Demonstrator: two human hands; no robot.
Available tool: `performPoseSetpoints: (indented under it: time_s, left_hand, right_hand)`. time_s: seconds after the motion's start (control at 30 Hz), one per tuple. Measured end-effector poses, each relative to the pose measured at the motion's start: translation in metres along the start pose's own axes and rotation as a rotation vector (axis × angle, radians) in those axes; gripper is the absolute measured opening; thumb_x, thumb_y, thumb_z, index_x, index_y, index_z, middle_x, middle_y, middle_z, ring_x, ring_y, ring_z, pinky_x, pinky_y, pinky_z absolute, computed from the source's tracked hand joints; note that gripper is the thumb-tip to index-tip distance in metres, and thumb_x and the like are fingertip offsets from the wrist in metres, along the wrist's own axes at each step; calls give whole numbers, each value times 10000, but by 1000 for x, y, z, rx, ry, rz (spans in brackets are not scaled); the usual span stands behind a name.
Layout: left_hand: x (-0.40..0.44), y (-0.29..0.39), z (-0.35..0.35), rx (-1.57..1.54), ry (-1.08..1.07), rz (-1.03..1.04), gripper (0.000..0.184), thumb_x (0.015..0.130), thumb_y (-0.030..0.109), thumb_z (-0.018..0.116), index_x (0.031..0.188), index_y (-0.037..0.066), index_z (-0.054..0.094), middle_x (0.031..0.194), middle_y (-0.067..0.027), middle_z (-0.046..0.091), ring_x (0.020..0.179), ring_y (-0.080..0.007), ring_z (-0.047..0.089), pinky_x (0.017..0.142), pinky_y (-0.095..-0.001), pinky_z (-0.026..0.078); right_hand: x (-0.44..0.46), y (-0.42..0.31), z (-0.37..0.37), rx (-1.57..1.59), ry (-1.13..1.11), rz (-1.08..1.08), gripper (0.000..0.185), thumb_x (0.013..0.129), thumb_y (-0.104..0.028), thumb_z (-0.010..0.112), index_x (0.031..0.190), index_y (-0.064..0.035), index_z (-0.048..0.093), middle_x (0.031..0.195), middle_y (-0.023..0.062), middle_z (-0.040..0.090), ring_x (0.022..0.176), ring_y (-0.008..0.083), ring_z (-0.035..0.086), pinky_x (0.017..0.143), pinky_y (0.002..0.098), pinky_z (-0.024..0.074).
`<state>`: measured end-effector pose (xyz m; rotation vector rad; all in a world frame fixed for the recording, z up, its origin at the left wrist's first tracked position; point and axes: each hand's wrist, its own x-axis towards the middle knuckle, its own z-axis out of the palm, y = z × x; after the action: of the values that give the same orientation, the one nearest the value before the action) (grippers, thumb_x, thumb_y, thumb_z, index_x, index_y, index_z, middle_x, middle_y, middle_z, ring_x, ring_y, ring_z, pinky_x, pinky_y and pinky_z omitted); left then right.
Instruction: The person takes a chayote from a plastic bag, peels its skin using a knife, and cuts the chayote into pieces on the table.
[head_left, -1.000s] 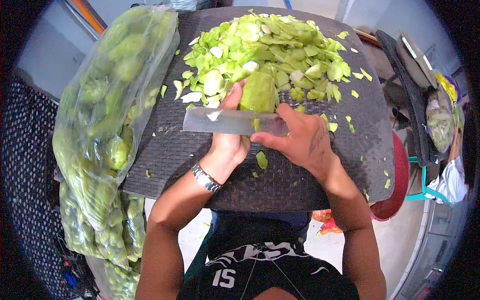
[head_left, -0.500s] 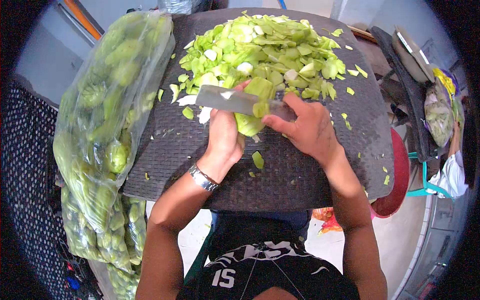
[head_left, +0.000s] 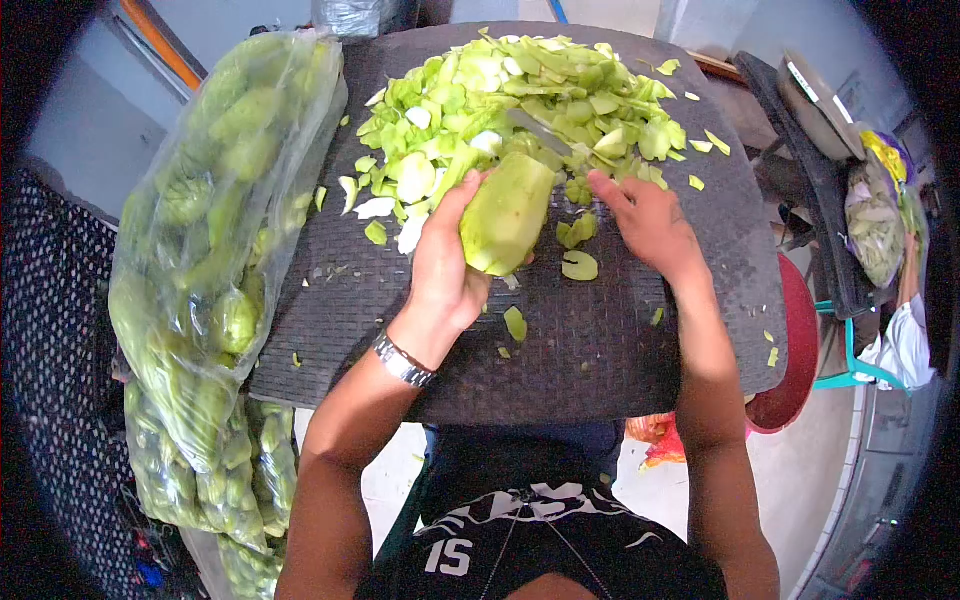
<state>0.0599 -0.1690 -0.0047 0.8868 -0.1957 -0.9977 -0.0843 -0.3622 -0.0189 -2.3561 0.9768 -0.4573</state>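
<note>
My left hand [head_left: 447, 255] grips a large pale green chayote [head_left: 508, 213], its fingers wrapped around the left side. The chayote is tilted above the table, with smooth cut faces. My right hand [head_left: 655, 228], a little to the right of it, is closed on a broad-bladed knife [head_left: 540, 131]. The blade is blurred and points up and left over the pile, apart from the chayote; the handle is mostly hidden by my fingers. A heap of thin green slices [head_left: 540, 90] lies just beyond both hands. A loose slice [head_left: 579, 265] rests between them.
Everything sits on a dark woven-top table [head_left: 400, 370]. A long clear plastic bag of green chayotes [head_left: 215, 210] leans along its left edge, with more bags [head_left: 205, 470] below. On the right are a red tub [head_left: 790, 350] and a teal stool [head_left: 860, 375].
The knife has come off the chayote and swung up and right with my right hand. Fresh slices now lie to the right of the chayote. My left hand keeps its hold.
</note>
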Motion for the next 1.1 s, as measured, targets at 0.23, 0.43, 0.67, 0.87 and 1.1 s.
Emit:
performPoseSetpoints:
  time_s: [0.23, 0.43, 0.67, 0.87, 1.1]
  left_hand:
    - [13, 1, -13, -24, -3, -4, 461, 1066, 436, 514, 1341, 72, 583, 1239, -91, 691, 1050, -224, 699, 850, -403, 583]
    - [13, -9, -19, -29, -30, 36, 473, 1056, 397, 562, 1396, 68, 539, 1294, -106, 671, 1160, -249, 668, 976, -414, 554]
    - [18, -18, -19, 4, 51, 58, 453, 1066, 389, 535, 1390, 72, 536, 1305, -102, 657, 1146, -256, 666, 959, -414, 549]
    - [16, -16, -19, 57, 60, -62, 465, 1061, 445, 503, 1358, 90, 558, 1180, -85, 692, 971, -245, 687, 780, -422, 561]
    - [13, 11, -12, -31, 41, -99, 467, 1035, 464, 544, 1301, 83, 593, 1078, -101, 695, 910, -254, 687, 736, -442, 582]
  right_hand:
    - [-31, -45, -6, 441, -300, 73, 545, 991, -511, 637, 829, 5, 577, 641, 235, 554, 554, 401, 579, 530, 454, 443]
    - [-52, -57, 20, -3, 8, -508, 549, 920, -575, 692, 910, -34, 603, 589, 156, 546, 579, 392, 661, 504, 475, 505]
    - [-39, -46, 10, -103, 6, -519, 524, 930, -563, 673, 939, -41, 620, 662, 148, 582, 583, 388, 656, 538, 493, 526]
    - [-28, -21, 19, -301, 101, -593, 521, 944, -588, 632, 984, -71, 689, 673, 166, 586, 683, 402, 677, 576, 505, 530]
    - [3, 5, -16, 21, -82, 117, 642, 1011, -628, 515, 947, -2, 642, 576, 93, 532, 590, 266, 632, 572, 407, 477]
